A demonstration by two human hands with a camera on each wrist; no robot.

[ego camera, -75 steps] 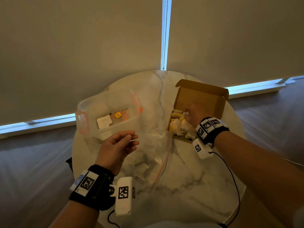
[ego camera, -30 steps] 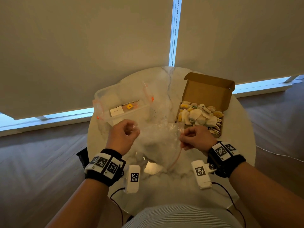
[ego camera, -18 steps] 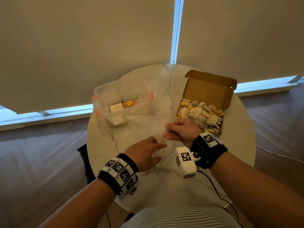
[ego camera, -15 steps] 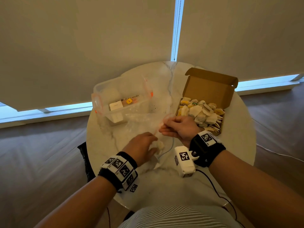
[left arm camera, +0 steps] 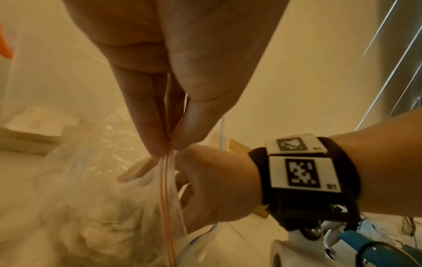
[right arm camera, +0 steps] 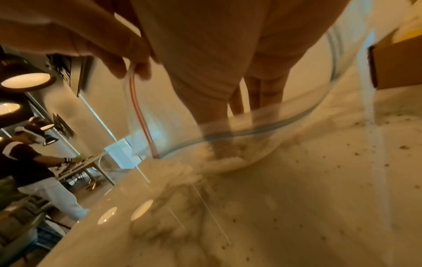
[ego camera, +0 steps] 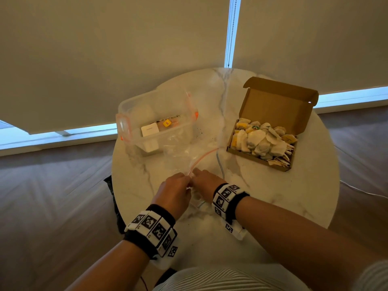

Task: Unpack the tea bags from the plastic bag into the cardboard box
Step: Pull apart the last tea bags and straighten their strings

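Tea bags [ego camera: 263, 141] fill the open cardboard box [ego camera: 279, 101] at the right of the head view; the clear plastic bag [ego camera: 184, 152] lies mid-frame on the marble table [ego camera: 304, 196], beside a clear storage container [ego camera: 155, 122] upper left. The left hand [ego camera: 174, 192] and right hand [ego camera: 204, 182] meet at the bag's mouth.

In the left wrist view, left fingertips [left arm camera: 157, 142] pinch the red zip strip [left arm camera: 165, 189], while the right hand [left arm camera: 219, 184] reaches inside.

In the right wrist view, right fingers [right arm camera: 219, 126] dig into pale tea bags [right arm camera: 228, 160] at the bottom; whether they are grasped I cannot tell. Best to keep the rim lifted and taut, gathering several bags before withdrawing.
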